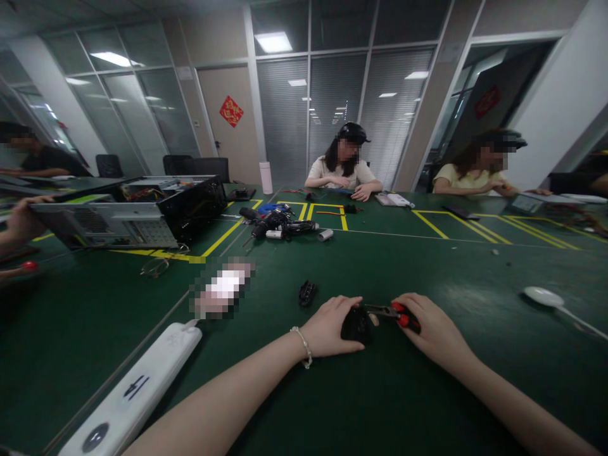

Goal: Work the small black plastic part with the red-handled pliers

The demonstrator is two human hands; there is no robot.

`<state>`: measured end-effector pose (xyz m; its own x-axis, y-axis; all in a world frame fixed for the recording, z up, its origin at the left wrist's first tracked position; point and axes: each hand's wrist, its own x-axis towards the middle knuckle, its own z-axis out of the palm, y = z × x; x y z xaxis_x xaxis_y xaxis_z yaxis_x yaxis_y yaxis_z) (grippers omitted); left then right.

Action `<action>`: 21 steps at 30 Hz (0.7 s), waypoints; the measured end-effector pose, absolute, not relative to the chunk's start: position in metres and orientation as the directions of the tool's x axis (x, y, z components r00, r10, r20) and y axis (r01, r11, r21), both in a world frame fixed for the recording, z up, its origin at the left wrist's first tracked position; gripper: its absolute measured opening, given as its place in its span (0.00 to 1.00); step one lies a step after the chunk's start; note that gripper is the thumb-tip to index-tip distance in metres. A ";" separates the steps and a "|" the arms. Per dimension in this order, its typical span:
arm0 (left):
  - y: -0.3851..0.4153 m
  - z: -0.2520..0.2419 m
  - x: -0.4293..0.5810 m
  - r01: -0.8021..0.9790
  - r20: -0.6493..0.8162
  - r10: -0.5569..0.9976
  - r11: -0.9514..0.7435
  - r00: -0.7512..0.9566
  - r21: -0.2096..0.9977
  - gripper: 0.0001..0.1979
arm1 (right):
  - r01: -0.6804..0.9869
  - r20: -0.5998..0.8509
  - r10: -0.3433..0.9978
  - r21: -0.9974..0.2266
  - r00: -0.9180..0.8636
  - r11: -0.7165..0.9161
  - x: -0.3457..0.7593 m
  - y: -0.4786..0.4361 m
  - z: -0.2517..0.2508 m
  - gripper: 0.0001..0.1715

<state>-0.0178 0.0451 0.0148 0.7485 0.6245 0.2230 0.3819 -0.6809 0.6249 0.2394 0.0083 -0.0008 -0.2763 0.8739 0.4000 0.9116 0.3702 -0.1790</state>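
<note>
On the green table in the head view, my left hand [327, 326] is closed around a small black block-like part [356, 325], thumb and fingers on opposite sides. The part's exact kind is too dark to make out. My right hand [434, 329] grips red-handled pliers [387, 311], whose metal jaws point left and reach the black part's edge. Whether the jaws are closed on it I cannot tell. A small tan piece [374, 320] shows just below the jaws. Beyond my left hand lies a black coiled bundle [307, 292], apart from it.
A white power strip [137, 386] runs along the left, near a blurred phone-like object [225, 288]. Further back are an open computer case [128, 218] and a pile with a power drill [266, 225]. A white mouse [544, 296] lies right. Co-workers sit around the table.
</note>
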 end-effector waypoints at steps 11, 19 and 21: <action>0.042 0.014 -0.013 0.446 0.209 0.659 -0.675 0.722 0.587 0.47 | 0.917 0.409 0.867 -0.148 -0.283 0.369 0.235 0.007 0.001 0.17; 0.042 0.008 -0.009 0.478 0.252 0.674 -0.694 0.695 0.538 0.45 | 0.914 0.400 0.871 -0.160 -0.285 0.373 0.234 0.008 0.003 0.17; 0.042 0.007 -0.009 0.476 0.258 0.662 -0.709 0.703 0.520 0.43 | 0.910 0.399 0.869 -0.163 -0.292 0.380 0.234 0.009 0.003 0.16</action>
<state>-0.0092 0.0422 0.0072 0.7031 0.6624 0.2585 0.4763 -0.7087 0.5205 0.2338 0.0088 0.0025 -0.2917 0.8694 0.3988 0.9104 0.3803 -0.1630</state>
